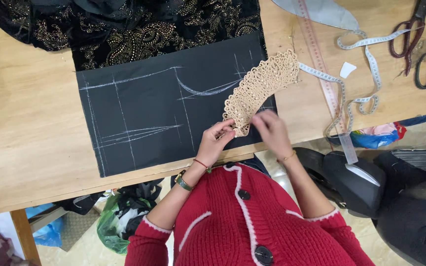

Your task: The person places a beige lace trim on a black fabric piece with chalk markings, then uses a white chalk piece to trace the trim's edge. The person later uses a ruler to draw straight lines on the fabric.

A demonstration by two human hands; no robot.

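Beige lace trim (261, 88), curved like a collar piece, lies across the right edge of the black fabric panel (149, 113) on my wooden counter (25, 123). Chalk lines already cover the panel, so I judge the marking done; nothing looks cut or sewn, and the trim seems only placed. My left hand (216, 143) pinches the trim's lower end between fingertips. My right hand (271, 129) is blurred just beside that end; I cannot tell its grip.
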